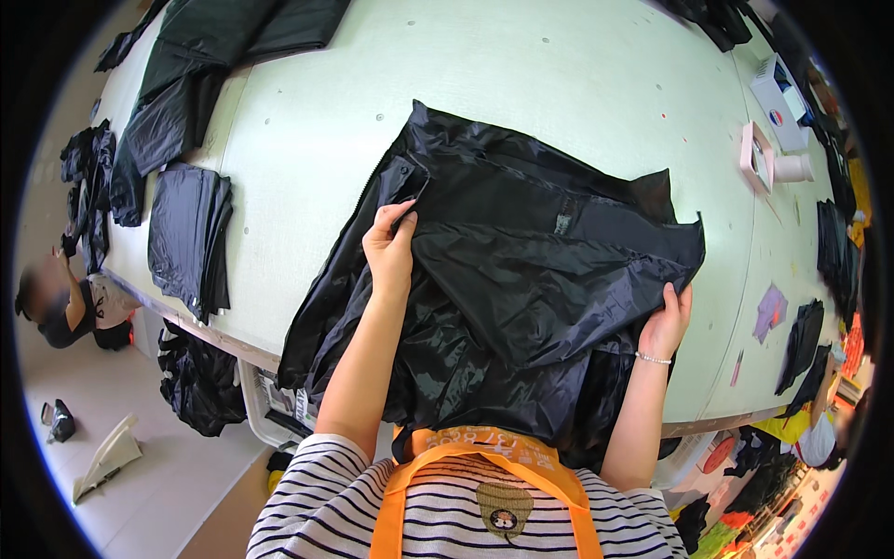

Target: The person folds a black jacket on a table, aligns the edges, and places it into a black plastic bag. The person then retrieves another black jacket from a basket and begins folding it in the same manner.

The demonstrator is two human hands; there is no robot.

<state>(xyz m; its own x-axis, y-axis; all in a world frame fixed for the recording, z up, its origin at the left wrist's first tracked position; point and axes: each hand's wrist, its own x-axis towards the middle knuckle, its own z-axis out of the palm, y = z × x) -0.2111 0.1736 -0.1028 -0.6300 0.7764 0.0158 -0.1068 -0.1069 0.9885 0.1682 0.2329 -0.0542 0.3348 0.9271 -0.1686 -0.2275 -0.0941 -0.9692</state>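
Observation:
A shiny black jacket (521, 298) is spread over the table's near edge and hangs down toward my orange apron. My left hand (389, 244) pinches a front edge of it between thumb and fingers, just below a small round snap. A zipper edge runs along the jacket's left side. My right hand (669, 321), with a beaded bracelet at the wrist, grips the fabric at the right side, its fingers partly behind the cloth. Between the hands the upper layer is lifted and creased, and a small label shows near the top. The underside of the jacket is hidden.
The pale green table (317, 102) curves around the work. A folded black stack (189, 238) and larger black pieces (200, 84) lie at left. A pink tray (756, 156), white box (780, 102) and purple scrap (770, 310) sit at right. Another person (79, 303) is at far left.

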